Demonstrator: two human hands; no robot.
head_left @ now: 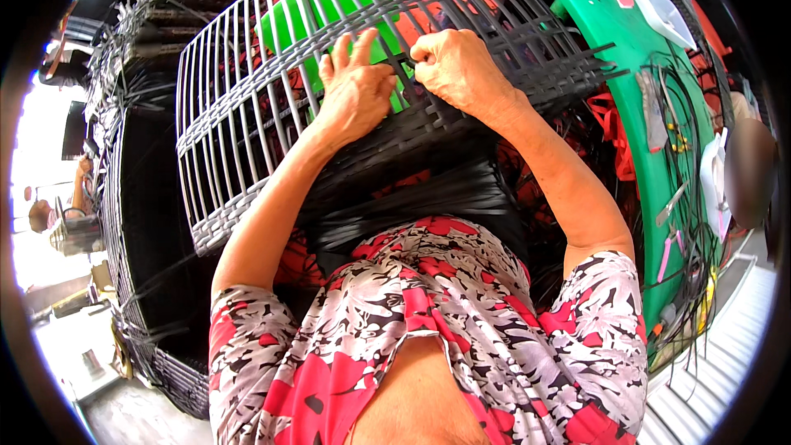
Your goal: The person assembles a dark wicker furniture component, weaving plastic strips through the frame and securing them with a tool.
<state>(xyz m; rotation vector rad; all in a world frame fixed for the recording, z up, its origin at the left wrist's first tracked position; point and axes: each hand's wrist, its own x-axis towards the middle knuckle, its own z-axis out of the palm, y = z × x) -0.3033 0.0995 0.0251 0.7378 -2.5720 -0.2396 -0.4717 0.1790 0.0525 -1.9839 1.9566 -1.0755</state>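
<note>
A: Where did we have the panel?
B: The woven panel [284, 64] lay in front of us, tilted, running from the left side across to the green tabletop [659, 280]. Grey rods on the left, dark dense weave on the right.

A: Left hand?
B: Our left hand [356, 86] was on the panel just below the grey woven band. Fingers apart, tips up over the band, thumb toward the right hand. It was not clamped on anything we could see.

A: Right hand?
B: Our right hand [461, 70] was just beside it, at the inner edge of the dark weave. Fingers curled together, knuckles up. We couldn't tell if a strip was between them; the fist hid it.

A: So the panel sat under both?
B: Yes. Rods spread left of the left hand, dark weave ran right of the right hand, and the lower weave hung below both wrists.

A: Around it?
B: Bright green plastic piece [329, 0] behind the rods, above the left hand. Black strips [437, 198] bunched below the hands, near our shirt. On the tabletop, well right of the right hand: loose dark strands [680, 128] and a white tray [662, 12].
</note>
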